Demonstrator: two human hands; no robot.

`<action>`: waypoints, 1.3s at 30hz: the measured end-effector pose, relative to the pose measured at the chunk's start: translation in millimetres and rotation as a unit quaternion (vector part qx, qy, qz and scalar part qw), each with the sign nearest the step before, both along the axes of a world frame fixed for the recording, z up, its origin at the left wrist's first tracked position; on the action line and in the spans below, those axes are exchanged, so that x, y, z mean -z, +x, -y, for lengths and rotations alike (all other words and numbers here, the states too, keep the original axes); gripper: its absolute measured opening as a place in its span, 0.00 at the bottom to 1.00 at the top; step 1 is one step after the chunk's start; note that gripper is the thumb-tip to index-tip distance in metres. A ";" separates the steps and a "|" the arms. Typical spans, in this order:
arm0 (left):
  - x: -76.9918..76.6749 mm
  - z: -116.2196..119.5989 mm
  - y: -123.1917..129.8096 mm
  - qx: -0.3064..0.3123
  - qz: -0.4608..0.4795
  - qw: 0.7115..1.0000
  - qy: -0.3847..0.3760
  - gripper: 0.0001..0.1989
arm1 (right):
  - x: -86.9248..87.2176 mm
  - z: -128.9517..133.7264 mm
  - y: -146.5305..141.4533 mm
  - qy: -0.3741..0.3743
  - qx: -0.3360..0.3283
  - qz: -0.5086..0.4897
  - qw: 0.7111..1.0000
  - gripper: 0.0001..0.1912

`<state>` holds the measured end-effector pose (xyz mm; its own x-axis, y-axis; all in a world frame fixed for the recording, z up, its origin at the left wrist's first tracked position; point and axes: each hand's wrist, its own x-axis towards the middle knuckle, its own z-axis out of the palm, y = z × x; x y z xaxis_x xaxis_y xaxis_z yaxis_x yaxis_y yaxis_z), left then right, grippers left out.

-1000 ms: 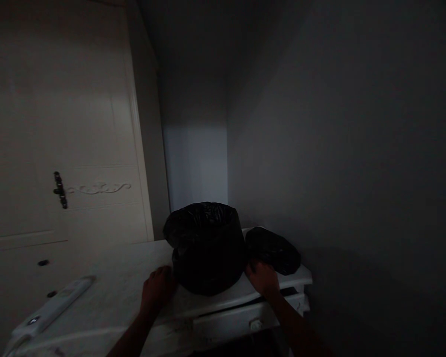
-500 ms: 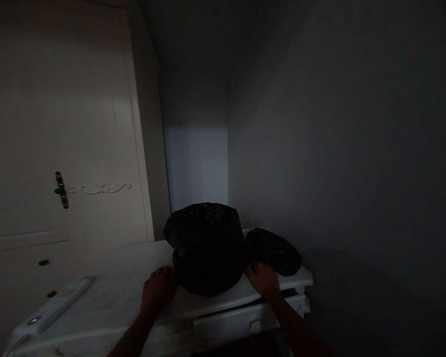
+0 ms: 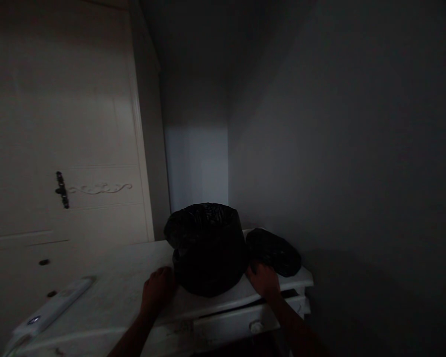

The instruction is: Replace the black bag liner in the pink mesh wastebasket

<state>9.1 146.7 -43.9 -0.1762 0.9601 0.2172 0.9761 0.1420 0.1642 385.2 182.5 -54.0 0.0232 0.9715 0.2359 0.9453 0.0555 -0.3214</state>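
Observation:
A black round container lined with a black plastic bag [image 3: 210,260] stands upright on a white dresser [image 3: 134,287], the bag's mouth open at the top. To its left, my left hand [image 3: 159,287] rests on the dresser top with its fingers curled in, close against the container's side. On the other side sits my right hand [image 3: 263,278], fingers bent as well, between the container and a crumpled black plastic bag [image 3: 273,252]. Nothing shows in either hand. The dim light hides the fingertips and whether they touch the black things.
A white power strip [image 3: 54,307] with a lit switch lies along the dresser's left edge. Below the top, a drawer with a round knob [image 3: 256,326] sits slightly ajar. A pale wardrobe [image 3: 96,124] stands at left, and a grey wall [image 3: 338,173] borders the right.

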 end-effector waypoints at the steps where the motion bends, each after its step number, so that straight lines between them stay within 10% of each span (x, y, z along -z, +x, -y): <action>1: 0.8 -0.7 -0.5 0.000 0.001 1.000 0.000 0.23 | 0.5 -0.3 0.1 0.002 0.001 0.000 1.000 0.25; 19: 18.7 -7.2 -12.4 0.019 0.112 0.992 0.059 0.26 | 1.4 0.5 -1.3 0.032 0.000 -0.004 0.999 0.24; 24: 17.9 -14.2 -29.0 0.009 0.457 0.873 0.170 0.28 | 4.5 2.1 -1.3 0.034 -0.020 -0.020 0.999 0.23; 27: -1.6 -14.5 -33.8 -0.040 0.599 0.788 0.133 0.28 | 9.9 4.1 -1.3 0.089 -0.066 -0.060 0.992 0.24; 31: -45.7 -12.9 -22.3 -0.025 0.612 0.775 0.153 0.35 | -6.4 3.3 -5.8 0.166 -0.074 -0.180 0.967 0.34; 39: -125.2 -10.1 23.8 0.029 0.657 0.732 0.178 0.32 | -130.3 -36.4 -27.3 0.148 -0.062 -0.398 0.903 0.34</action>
<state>32.8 156.8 81.4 -0.4187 0.8979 0.1358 -0.0541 -0.1739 0.9833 357.8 219.0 76.3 0.1948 0.8752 0.4428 0.4025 0.3404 -0.8498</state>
